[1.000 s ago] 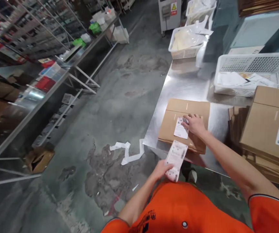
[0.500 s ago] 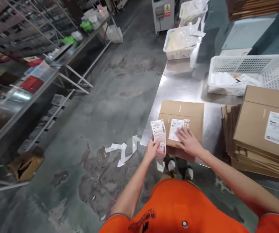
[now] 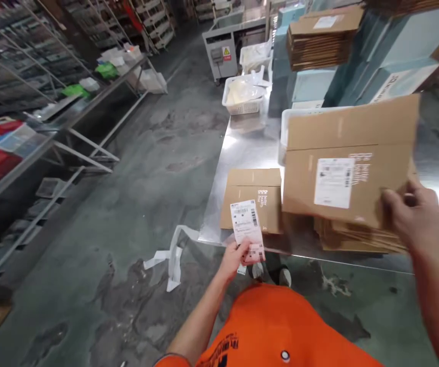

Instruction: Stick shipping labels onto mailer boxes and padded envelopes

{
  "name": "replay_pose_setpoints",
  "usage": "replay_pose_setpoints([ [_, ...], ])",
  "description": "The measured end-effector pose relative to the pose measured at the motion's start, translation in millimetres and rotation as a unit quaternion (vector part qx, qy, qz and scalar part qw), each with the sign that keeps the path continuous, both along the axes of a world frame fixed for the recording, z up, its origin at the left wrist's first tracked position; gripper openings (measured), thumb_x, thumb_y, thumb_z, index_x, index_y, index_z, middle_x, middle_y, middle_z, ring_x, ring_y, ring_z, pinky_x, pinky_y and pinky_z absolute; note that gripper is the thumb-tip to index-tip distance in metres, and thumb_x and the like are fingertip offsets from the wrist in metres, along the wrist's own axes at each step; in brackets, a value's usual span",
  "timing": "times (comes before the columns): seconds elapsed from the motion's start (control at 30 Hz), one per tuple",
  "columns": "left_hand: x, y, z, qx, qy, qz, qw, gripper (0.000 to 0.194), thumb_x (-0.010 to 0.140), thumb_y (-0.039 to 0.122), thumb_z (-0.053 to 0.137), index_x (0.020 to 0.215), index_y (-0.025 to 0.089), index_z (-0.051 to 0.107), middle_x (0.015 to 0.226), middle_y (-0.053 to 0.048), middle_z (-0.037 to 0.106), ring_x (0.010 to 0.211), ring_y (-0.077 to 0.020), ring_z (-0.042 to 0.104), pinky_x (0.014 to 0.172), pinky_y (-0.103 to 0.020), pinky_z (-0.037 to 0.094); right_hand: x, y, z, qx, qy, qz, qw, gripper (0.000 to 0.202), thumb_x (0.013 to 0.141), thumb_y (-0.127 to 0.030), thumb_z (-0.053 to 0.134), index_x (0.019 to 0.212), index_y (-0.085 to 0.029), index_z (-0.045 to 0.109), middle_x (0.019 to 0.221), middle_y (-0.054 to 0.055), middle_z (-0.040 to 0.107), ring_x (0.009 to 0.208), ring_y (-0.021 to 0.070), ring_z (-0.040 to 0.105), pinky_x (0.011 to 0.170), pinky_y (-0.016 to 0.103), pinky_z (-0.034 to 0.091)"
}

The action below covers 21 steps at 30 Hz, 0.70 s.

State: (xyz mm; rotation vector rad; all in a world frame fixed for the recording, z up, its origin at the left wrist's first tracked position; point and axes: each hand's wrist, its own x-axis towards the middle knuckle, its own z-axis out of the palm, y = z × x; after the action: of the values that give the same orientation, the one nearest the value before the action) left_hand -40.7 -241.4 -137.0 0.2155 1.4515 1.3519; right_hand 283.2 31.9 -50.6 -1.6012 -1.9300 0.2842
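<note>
My left hand [image 3: 234, 261] pinches a strip of printed shipping labels [image 3: 247, 221], held over the near edge of a flat cardboard box [image 3: 248, 178] on the metal table. White printing shows on that box. My right hand [image 3: 418, 214] grips the right side of another folded cardboard box [image 3: 380, 199], tilted up above the stack of flat boxes [image 3: 357, 238]. A white shipping label [image 3: 334, 182] is stuck on the raised box, beside its printed lettering. The thumb is in front; the fingers behind are partly hidden.
A white basket [image 3: 285, 127] is mostly hidden behind the raised box. Farther along the metal table [image 3: 238, 145] stand another basket [image 3: 242, 104], a pile of flat cartons [image 3: 318, 48] and light blue boxes [image 3: 313, 84]. White paper strip [image 3: 175, 255] trails to the floor.
My right hand has gone from the label on the front box to the right, where it now holds a labelled box up over the stack. My left hand still holds the label strip.
</note>
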Motion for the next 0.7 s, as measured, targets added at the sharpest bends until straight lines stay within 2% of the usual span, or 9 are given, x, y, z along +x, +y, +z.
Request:
replay_pose_setpoints([
  [0.1,20,8,5.5,-0.016,-0.011,-0.065,0.998,0.066,0.049,0.07,0.083,0.076,0.011,0.07,0.062,-0.002,0.065,0.057,-0.0137,0.059,0.058,-0.028,0.054,50,34,13.8,-0.059,-0.052,-0.117,0.99,0.068,0.075,-0.083,0.047,0.092,-0.021,0.071,0.094,0.023,0.067,0.088,0.0364,0.065,0.068,0.056,0.045],
  [0.17,32,9,9.9,-0.009,-0.03,-0.121,0.992,0.065,0.054,0.07,0.081,0.08,0.011,0.072,0.068,-0.005,0.068,0.06,-0.0153,0.062,0.061,-0.03,0.056,39,30,16.3,0.003,-0.083,-0.078,0.993,0.077,0.073,-0.086,0.046,0.102,-0.019,0.071,0.111,0.027,0.065,0.109,0.0431,0.06,0.081,0.065,0.043],
  [0.23,40,8,13.8,0.006,-0.028,-0.171,0.985,0.063,0.059,0.069,0.079,0.086,0.012,0.074,0.078,-0.007,0.071,0.067,-0.0176,0.065,0.066,-0.032,0.057,-6,5,15.3,0.069,-0.04,0.083,0.993,0.082,0.077,-0.083,0.046,0.125,-0.018,0.064,0.131,0.025,0.058,0.128,0.0405,0.05,0.1,0.064,0.04],
  [0.27,42,6,14.9,0.01,-0.02,-0.191,0.981,0.062,0.062,0.068,0.078,0.088,0.012,0.075,0.081,-0.008,0.072,0.069,-0.0182,0.066,0.068,-0.032,0.057,-36,-11,13.4,0.043,0.007,0.182,0.982,0.081,0.079,-0.08,0.049,0.132,-0.02,0.06,0.137,0.022,0.055,0.13,0.0378,0.049,0.105,0.059,0.041],
  [0.33,42,2,15.3,0.008,-0.005,-0.214,0.977,0.059,0.065,0.066,0.075,0.089,0.012,0.076,0.083,-0.008,0.072,0.07,-0.0188,0.066,0.07,-0.033,0.056,-96,-42,6.3,-0.143,0.073,0.364,0.917,0.075,0.079,-0.072,0.058,0.135,-0.023,0.056,0.144,0.016,0.052,0.127,0.0333,0.052,0.099,0.049,0.05],
  [0.4,37,-2,15.0,-0.009,0.0,-0.216,0.976,0.057,0.068,0.063,0.074,0.092,0.011,0.075,0.085,-0.009,0.072,0.071,-0.0197,0.065,0.07,-0.035,0.055,-145,-65,-6.3,-0.307,0.095,0.453,0.831,0.064,0.077,-0.07,0.06,0.116,-0.02,0.066,0.121,0.014,0.066,0.104,0.0291,0.064,0.083,0.042,0.055],
  [0.47,27,-3,15.9,-0.003,0.021,-0.178,0.984,0.054,0.065,0.053,0.079,0.102,0.013,0.073,0.097,-0.01,0.072,0.08,-0.0217,0.065,0.077,-0.036,0.054,-177,-81,-22.8,-0.385,0.106,0.463,0.792,0.057,0.076,-0.072,0.058,0.088,-0.017,0.068,0.086,0.009,0.069,0.077,0.0222,0.063,0.067,0.034,0.052],
  [0.57,8,4,17.7,0.057,0.088,-0.05,0.993,0.062,0.058,0.036,0.086,0.114,0.019,0.067,0.117,-0.009,0.068,0.103,-0.0221,0.062,0.092,-0.034,0.049,-198,-99,-45.0,-0.401,0.122,0.454,0.786,0.051,0.082,-0.067,0.054,0.073,-0.018,0.063,0.064,0.002,0.061,0.062,0.016,0.054,0.058,0.028,0.043],
  [0.7,-16,28,4.4,0.02,0.145,0.04,0.988,0.029,0.068,0.041,0.076,0.074,0.015,0.064,0.072,-0.001,0.065,0.069,-0.0132,0.056,0.065,-0.024,0.046,-211,-113,-62.2,-0.335,0.103,0.457,0.818,0.04,0.087,-0.056,0.052,0.081,-0.019,0.066,0.073,0.004,0.065,0.069,0.0174,0.057,0.062,0.028,0.043],
])
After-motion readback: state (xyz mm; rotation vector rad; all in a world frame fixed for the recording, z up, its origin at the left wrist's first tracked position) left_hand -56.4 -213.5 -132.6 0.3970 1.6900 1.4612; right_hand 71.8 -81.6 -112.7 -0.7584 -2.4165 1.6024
